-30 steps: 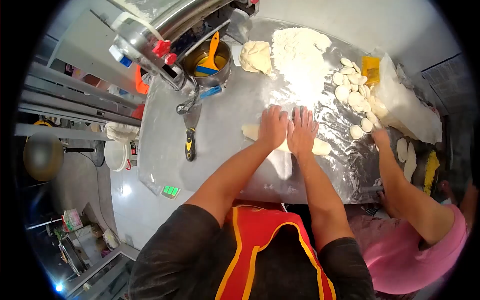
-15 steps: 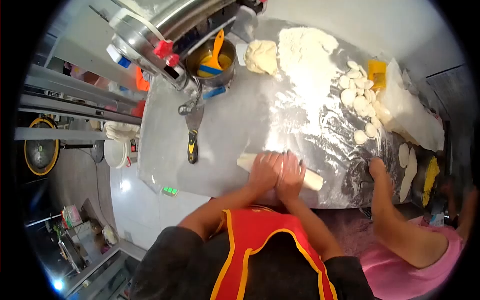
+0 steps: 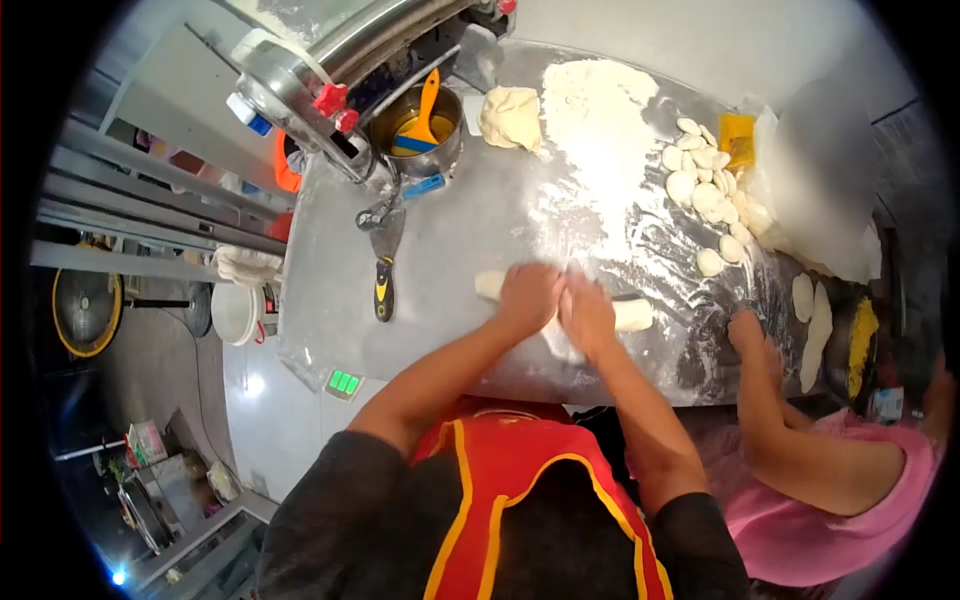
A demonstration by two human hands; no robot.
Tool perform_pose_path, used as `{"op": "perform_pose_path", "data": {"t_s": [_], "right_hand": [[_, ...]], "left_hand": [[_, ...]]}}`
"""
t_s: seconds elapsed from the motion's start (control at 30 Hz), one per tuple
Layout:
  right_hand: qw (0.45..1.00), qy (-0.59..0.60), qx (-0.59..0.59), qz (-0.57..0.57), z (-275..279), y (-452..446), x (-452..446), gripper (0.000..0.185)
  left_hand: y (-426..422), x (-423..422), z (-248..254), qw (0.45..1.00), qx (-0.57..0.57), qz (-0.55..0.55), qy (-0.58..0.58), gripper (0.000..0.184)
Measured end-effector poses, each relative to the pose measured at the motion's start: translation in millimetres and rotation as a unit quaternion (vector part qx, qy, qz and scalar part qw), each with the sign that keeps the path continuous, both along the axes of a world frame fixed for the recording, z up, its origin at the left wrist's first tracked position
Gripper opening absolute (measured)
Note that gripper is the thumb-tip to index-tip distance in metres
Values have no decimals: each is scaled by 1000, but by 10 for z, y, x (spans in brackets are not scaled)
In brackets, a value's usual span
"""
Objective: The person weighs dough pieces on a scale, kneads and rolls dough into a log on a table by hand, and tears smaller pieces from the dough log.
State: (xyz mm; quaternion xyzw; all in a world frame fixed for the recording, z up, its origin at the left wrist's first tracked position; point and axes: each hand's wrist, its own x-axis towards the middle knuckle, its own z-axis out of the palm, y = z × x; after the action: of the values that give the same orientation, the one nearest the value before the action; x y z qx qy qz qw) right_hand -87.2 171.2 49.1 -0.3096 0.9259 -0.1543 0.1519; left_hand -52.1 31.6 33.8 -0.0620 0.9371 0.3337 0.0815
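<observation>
A pale dough roll (image 3: 632, 314) lies crosswise on the metal table near its front edge, its two ends showing on either side of my hands. My left hand (image 3: 530, 298) is on the left part of the roll, fingers curled over it. Beside it, my right hand (image 3: 588, 312) presses on the roll with its fingers stretched forward, somewhat blurred. The middle of the roll is hidden under both hands. Loose flour (image 3: 600, 110) spreads across the table beyond them.
A scraper (image 3: 384, 285) lies at left, below a pot (image 3: 445, 155) with an orange brush (image 3: 428, 105). A dough lump (image 3: 511, 118) sits at the back. Several dough rounds (image 3: 710, 200) lie at right, near a co-worker's hand (image 3: 745, 330). A metal machine (image 3: 300, 85) stands at back left.
Both my hands have moved forward, away from my body, with the dough roll under them. The co-worker's arm has shifted slightly, and the camera view has moved a little.
</observation>
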Motion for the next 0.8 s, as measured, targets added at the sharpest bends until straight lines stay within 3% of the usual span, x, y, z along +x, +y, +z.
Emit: {"op": "perform_pose_path", "data": {"t_s": [0.07, 0.1, 0.13, 0.17, 0.2, 0.27, 0.4, 0.43, 0.67, 0.73, 0.77, 0.8], "right_hand": [[987, 98, -121, 42, 81, 126, 436, 31], [971, 166, -162, 64, 27, 136, 594, 29], [995, 32, -97, 13, 35, 2, 704, 29], [981, -55, -185, -27, -125, -24, 844, 29], [956, 53, -284, -59, -81, -67, 961, 32], [958, 164, -234, -36, -78, -125, 829, 39], [984, 149, -101, 1, -65, -213, 387, 44], [995, 73, -64, -8, -50, -268, 254, 46], [986, 145, -59, -50, -88, -406, -382, 52], [978, 173, -82, -80, -181, -467, -402, 52], [986, 136, -68, -73, -112, -464, -310, 51], [996, 55, -57, -39, 74, -425, -177, 50]], "left_hand": [[-37, 544, 59, 996, 11, -25, 80, 22], [-44, 747, 162, 992, -59, -28, 111, 26], [-49, 895, 219, 980, -123, -34, 150, 31], [-27, 1038, 12, 970, -172, -31, 167, 36], [-15, 1103, -197, 957, -219, -27, 189, 42], [-10, 1024, -309, 966, -195, 14, 168, 46], [-5, 605, -305, 967, -212, 47, 134, 43], [-9, 483, -330, 967, -213, 64, 123, 42], [-107, -276, -164, 945, -294, 121, 78, 39], [-121, -238, -101, 950, -266, 134, 98, 40], [-140, -219, -67, 952, -250, 140, 108, 41], [-201, -132, 25, 981, -172, 91, 25, 41]]}}
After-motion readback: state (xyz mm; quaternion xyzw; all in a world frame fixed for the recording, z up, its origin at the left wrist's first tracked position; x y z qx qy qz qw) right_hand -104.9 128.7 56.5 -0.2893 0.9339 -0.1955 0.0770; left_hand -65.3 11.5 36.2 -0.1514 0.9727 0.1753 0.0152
